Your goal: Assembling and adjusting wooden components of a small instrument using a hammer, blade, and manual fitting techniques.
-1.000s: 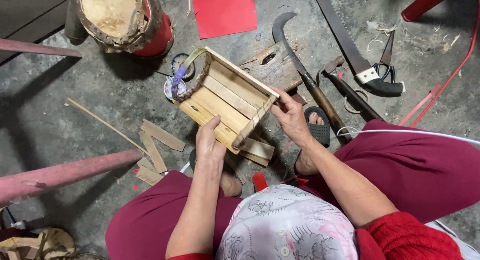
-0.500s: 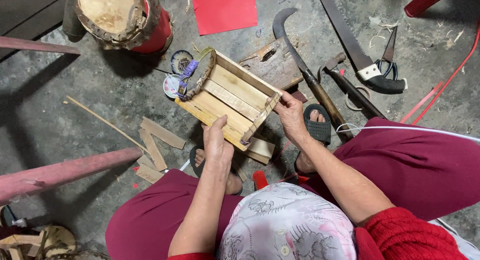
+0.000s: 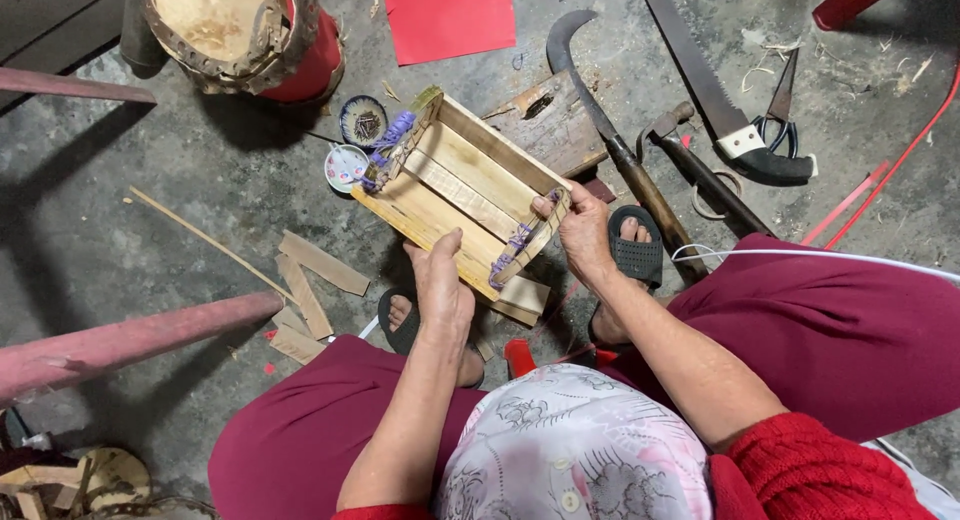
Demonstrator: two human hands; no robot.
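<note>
Holding a small wooden crate (image 3: 455,195) tilted above the concrete floor (image 3: 200,195), the left hand (image 3: 440,280) clasps its near slat and the right hand (image 3: 583,230) pinches a cord-bound corner; it looks light, stiff, rough-edged, best held by its side rails.

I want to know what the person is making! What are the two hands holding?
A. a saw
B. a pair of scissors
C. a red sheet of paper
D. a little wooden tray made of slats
D: the left hand grips the near edge of the small wooden slat tray and the right hand holds its end, while the saw, scissors and red sheet lie untouched on the floor.
</note>
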